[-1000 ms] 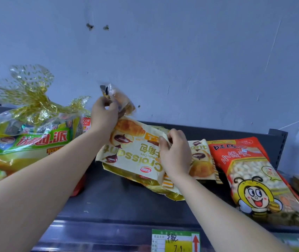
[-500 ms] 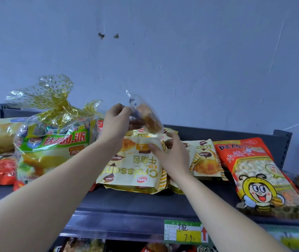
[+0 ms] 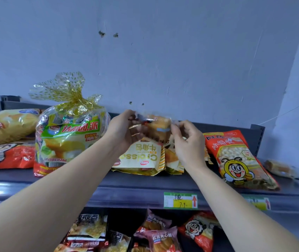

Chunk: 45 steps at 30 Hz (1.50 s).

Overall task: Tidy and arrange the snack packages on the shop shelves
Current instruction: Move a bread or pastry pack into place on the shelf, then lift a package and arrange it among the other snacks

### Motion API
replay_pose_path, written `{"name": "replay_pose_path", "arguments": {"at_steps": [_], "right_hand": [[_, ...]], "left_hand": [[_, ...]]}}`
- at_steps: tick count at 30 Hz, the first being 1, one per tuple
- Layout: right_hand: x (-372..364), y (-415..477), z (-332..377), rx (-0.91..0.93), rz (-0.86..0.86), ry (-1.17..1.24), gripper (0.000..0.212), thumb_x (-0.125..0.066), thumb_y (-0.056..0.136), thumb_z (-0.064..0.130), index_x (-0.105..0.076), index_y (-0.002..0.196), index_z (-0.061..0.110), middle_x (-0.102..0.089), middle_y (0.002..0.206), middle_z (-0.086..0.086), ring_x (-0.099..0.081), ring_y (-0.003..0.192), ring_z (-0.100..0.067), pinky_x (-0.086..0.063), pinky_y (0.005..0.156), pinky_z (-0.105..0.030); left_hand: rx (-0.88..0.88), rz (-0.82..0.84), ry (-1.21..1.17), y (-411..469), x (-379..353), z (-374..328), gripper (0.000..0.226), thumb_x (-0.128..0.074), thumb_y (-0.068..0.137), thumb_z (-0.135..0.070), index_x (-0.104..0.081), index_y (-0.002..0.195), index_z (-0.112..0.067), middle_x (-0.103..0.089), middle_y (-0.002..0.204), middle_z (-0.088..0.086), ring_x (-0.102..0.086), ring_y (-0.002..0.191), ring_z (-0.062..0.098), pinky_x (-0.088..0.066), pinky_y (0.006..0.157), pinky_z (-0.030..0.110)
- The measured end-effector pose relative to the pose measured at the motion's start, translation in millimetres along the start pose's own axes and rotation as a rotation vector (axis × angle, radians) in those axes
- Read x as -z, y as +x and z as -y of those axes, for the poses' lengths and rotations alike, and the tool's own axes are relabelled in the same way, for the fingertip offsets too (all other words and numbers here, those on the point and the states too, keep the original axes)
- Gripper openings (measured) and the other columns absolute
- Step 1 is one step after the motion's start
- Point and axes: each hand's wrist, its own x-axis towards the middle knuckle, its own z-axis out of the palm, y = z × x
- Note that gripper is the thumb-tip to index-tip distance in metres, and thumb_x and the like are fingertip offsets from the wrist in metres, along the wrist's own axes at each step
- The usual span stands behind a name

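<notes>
- Small clear-wrapped cake packet (image 3: 158,124) is blurred; its print cannot be read, and both ends are covered by fingertips.
- Long axis is held roughly level, left to right, between the fingers, above the croissant bag (image 3: 141,157).
- Left end is pinched by the left hand (image 3: 125,131), right end by the right hand (image 3: 187,142); fingers curled.

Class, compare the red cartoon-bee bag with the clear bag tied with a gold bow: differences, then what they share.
The bee bag lies on its back; the bow bag stands upright. The bee bag is a flat sealed pouch; the bow bag is bulky, gathered and tied on top. The bee bag is red; the bow bag is clear with a green label. Both sit on the top shelf.
</notes>
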Motion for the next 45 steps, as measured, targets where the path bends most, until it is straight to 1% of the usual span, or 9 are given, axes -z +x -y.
{"name": "replay_pose_path", "arguments": {"at_steps": [3, 9, 15, 20, 27, 31, 36, 40, 45], "right_hand": [[11.7, -4.5, 12.3, -0.089, -0.063, 0.011, 0.03, -0.057, 0.094, 0.027, -0.053, 0.067, 0.014, -0.06, 0.063, -0.002, -0.055, 0.058, -0.019, -0.039, 0.054, -0.033], [33.6, -24.2, 17.5, -0.23, -0.115, 0.031, 0.033, -0.057, 0.094, 0.028, -0.055, 0.067, 0.008, -0.063, 0.068, -0.017, -0.053, 0.06, -0.025, -0.041, 0.056, -0.036], [57.0, -52.8, 16.4, -0.329, -0.024, 0.057, 0.033, -0.056, 0.094, 0.03, -0.054, 0.067, 0.011, -0.064, 0.075, -0.019, -0.057, 0.067, -0.03, -0.047, 0.062, -0.041], [89.3, -73.1, 10.7, -0.476, 0.083, 0.178, 0.03, -0.061, 0.092, 0.027, -0.061, 0.064, 0.018, -0.064, 0.063, 0.003, -0.061, 0.065, -0.015, -0.048, 0.058, -0.028], [131.7, -108.7, -22.3, -0.668, 0.196, 0.242, 0.022, -0.073, 0.08, 0.026, -0.067, 0.07, 0.007, -0.065, 0.078, -0.016, -0.063, 0.077, -0.031, -0.049, 0.077, -0.045], [150.5, -139.4, -50.9, -0.732, 0.286, 0.172, 0.029, -0.074, 0.078, 0.033, -0.067, 0.064, 0.007, -0.064, 0.077, -0.015, -0.06, 0.08, -0.027, -0.045, 0.084, -0.043], [153.5, -177.8, -87.1, -0.872, 0.332, 0.108, 0.058, -0.065, 0.087, 0.042, -0.057, 0.098, -0.014, -0.058, 0.105, -0.034, -0.058, 0.081, -0.03, -0.04, 0.097, -0.042], [142.5, -193.5, -114.2, -1.024, 0.352, 0.052, 0.05, -0.054, 0.093, 0.046, -0.061, 0.088, -0.003, -0.055, 0.075, -0.015, -0.051, 0.062, -0.025, -0.043, 0.063, -0.032], [126.9, -200.3, -151.5, -1.145, 0.412, 0.041, 0.045, -0.054, 0.094, 0.042, -0.063, 0.101, -0.002, -0.054, 0.075, -0.008, -0.05, 0.062, -0.019, -0.04, 0.052, -0.029]], "left_hand": [[-0.061, -0.001, 0.224, -9.7, 5.0, 4.0, 0.032, -0.055, 0.094, -0.044, -0.049, 0.077, -0.018, -0.052, 0.06, -0.001, -0.044, 0.046, 0.015, -0.031, 0.041, 0.02], [-0.132, 0.084, 0.497, -34.8, 13.8, 20.2, 0.022, -0.069, 0.087, -0.029, -0.056, 0.08, -0.014, -0.04, 0.063, 0.001, -0.034, 0.046, 0.014, -0.021, 0.04, 0.018], [-0.102, 0.197, 0.488, -64.2, 19.5, 34.5, 0.023, -0.067, 0.088, -0.017, -0.053, 0.071, -0.012, -0.059, 0.061, -0.001, -0.055, 0.056, 0.013, -0.046, 0.047, 0.023], [0.052, 0.367, 0.521, -86.0, 25.9, 52.2, 0.02, -0.065, 0.087, -0.007, -0.053, 0.07, -0.01, -0.063, 0.078, 0.013, -0.066, 0.067, 0.023, -0.059, 0.062, 0.036], [0.412, 0.593, 0.536, -112.2, 26.4, 98.4, 0.013, -0.063, 0.081, -0.008, -0.054, 0.09, -0.004, -0.071, 0.097, 0.025, -0.073, 0.086, 0.031, -0.061, 0.066, 0.03], [0.506, 0.444, 0.578, -121.5, 27.7, 138.9, 0.022, -0.054, 0.094, -0.004, -0.053, 0.116, 0.003, -0.07, 0.098, 0.027, -0.073, 0.079, 0.029, -0.06, 0.06, 0.031], [0.5, 0.142, 0.598, -139.2, 25.0, 193.0, 0.013, -0.051, 0.098, -0.009, -0.051, 0.086, -0.005, -0.064, 0.063, 0.009, -0.064, 0.049, 0.023, -0.052, 0.044, 0.03], [0.474, -0.039, 0.602, -132.3, 31.4, 228.9, 0.013, -0.05, 0.099, -0.009, -0.051, 0.086, -0.007, -0.065, 0.067, 0.004, -0.054, 0.041, 0.017, -0.041, 0.037, 0.022], [0.484, -0.161, 0.616, -95.7, 50.4, 270.3, 0.015, -0.047, 0.098, -0.004, -0.05, 0.084, -0.008, -0.068, 0.075, 0.007, -0.053, 0.045, 0.019, -0.039, 0.04, 0.021]]}}
